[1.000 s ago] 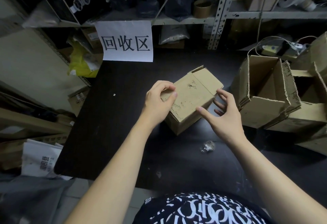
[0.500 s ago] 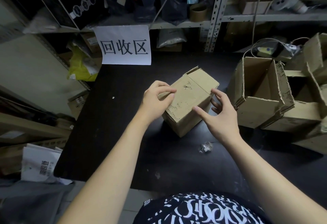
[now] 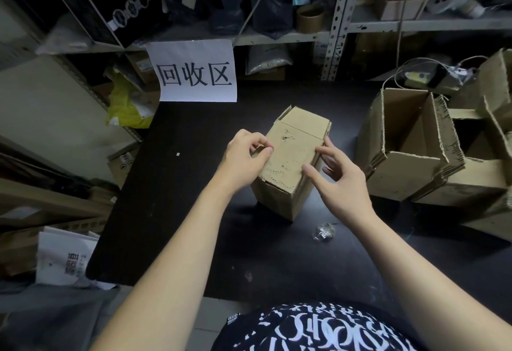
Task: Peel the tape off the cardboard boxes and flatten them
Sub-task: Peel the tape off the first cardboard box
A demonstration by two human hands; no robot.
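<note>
A small closed cardboard box [image 3: 291, 153] stands in the middle of the black table [image 3: 177, 201], its long top face turned toward me. My left hand [image 3: 243, 156] rests against the box's left top edge, thumb and forefinger pinched together there; whether tape is between them I cannot tell. My right hand [image 3: 340, 178] lies on the box's right side, fingers spread, thumb on the top face and fingertips along the right edge. The box's far end flaps look slightly raised.
Several opened cardboard boxes [image 3: 415, 151] are piled at the table's right. A crumpled ball of clear tape [image 3: 323, 231] lies just in front of the box. A white paper sign [image 3: 195, 72] hangs from the shelf behind. Shelving and clutter surround the table.
The box has been turned so its long axis points more toward me. My right hand closed in onto its right side. My left hand's fingers stayed pinched at the left edge.
</note>
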